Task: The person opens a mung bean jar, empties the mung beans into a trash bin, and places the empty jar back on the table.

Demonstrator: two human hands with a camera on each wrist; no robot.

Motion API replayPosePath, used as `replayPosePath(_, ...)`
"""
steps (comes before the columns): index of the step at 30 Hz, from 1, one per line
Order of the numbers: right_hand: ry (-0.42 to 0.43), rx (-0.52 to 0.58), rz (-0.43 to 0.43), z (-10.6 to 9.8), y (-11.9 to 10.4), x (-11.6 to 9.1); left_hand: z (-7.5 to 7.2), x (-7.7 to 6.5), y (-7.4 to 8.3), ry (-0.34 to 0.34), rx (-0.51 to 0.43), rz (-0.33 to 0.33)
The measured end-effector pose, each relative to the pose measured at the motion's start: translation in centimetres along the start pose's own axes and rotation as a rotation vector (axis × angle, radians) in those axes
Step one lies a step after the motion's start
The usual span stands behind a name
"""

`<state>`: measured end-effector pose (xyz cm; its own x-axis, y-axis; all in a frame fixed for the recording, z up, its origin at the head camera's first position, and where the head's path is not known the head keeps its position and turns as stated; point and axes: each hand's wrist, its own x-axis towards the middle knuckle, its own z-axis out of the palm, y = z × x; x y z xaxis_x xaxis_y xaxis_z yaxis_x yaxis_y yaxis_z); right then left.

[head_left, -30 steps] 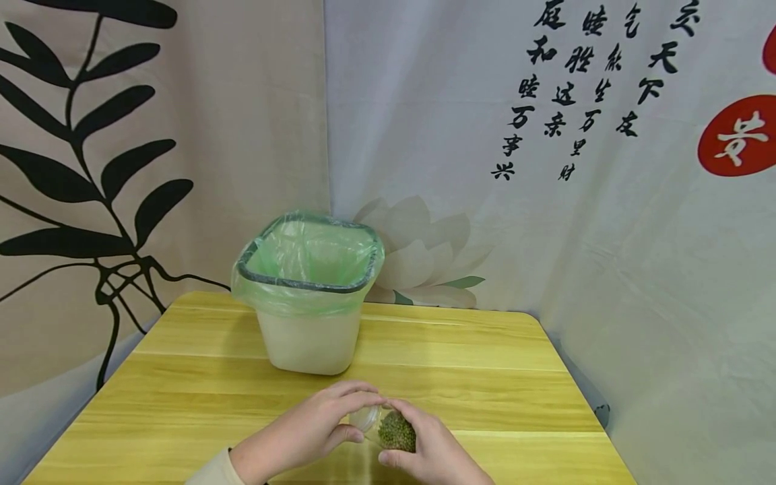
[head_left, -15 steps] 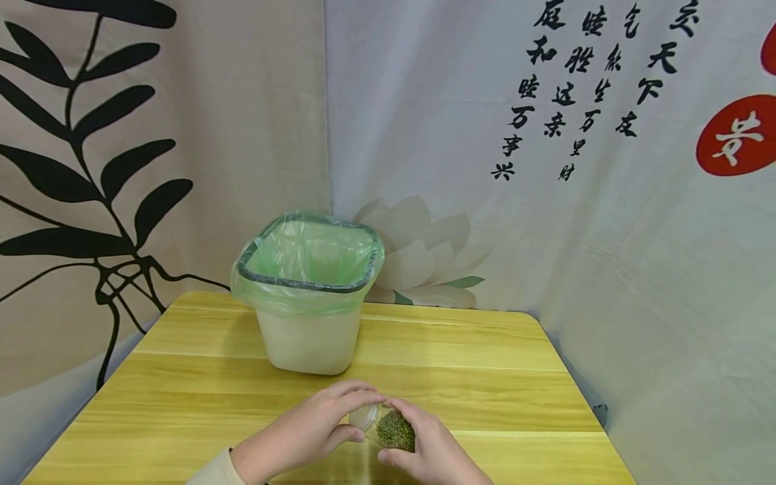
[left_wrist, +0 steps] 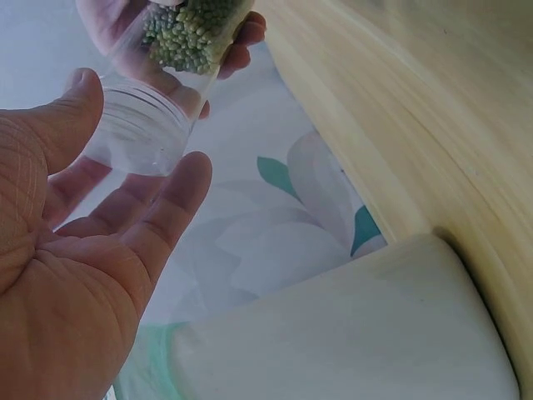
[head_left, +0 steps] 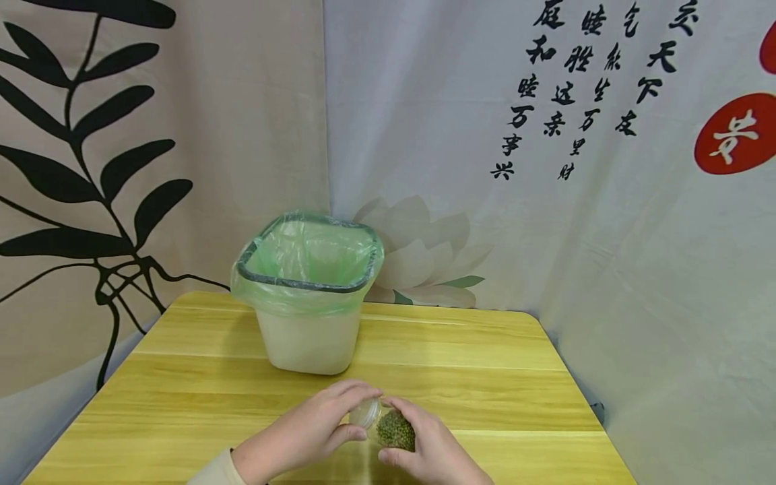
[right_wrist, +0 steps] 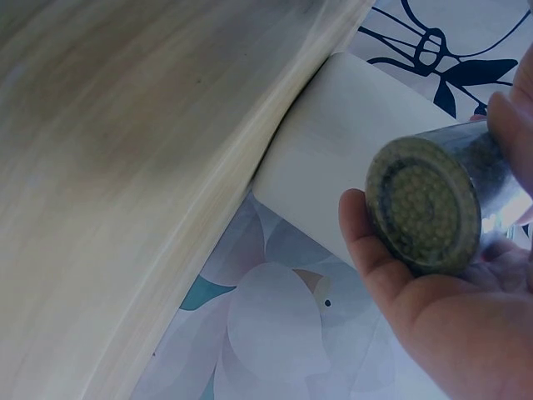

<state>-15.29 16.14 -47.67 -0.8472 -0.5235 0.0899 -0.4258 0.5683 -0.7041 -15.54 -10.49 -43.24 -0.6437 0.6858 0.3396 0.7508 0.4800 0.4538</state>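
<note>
A clear screw-neck jar (head_left: 366, 413) of green beans (head_left: 396, 431) lies on its side between both hands, over the near part of the table. My right hand (head_left: 433, 441) grips the bean-filled end, its fingers and thumb curled round the wall. The right wrist view looks at the round base (right_wrist: 423, 206) with beans behind it. My left hand (head_left: 324, 421) cups the neck end, thumb on one side and fingers on the other. In the left wrist view the ridged, see-through neck (left_wrist: 141, 125) sits between that thumb and the fingers, with the beans gathered toward the right hand.
A white bin (head_left: 309, 343) lined with a green plastic bag (head_left: 303, 306) stands behind the hands, left of centre on the wooden table (head_left: 473, 384). Printed cloth hangings (head_left: 424, 135) with a plant, flower and writing close off the back and sides.
The left fingertips have shifted slightly and now stand a little apart from the right fingertips. The jar, right hand and bin are almost still.
</note>
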Motion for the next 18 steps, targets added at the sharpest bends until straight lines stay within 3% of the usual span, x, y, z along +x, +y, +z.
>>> replayPosePath(9,0.0,0.019,0.006,0.04,0.08,-0.04,-0.03,-0.03,0.01,-0.022,-0.057,-0.048)
replayPosePath(18,-0.001,0.024,0.004,0.07,0.01,-0.04,0.24,-0.03,-0.02,-0.016,-0.035,-0.069)
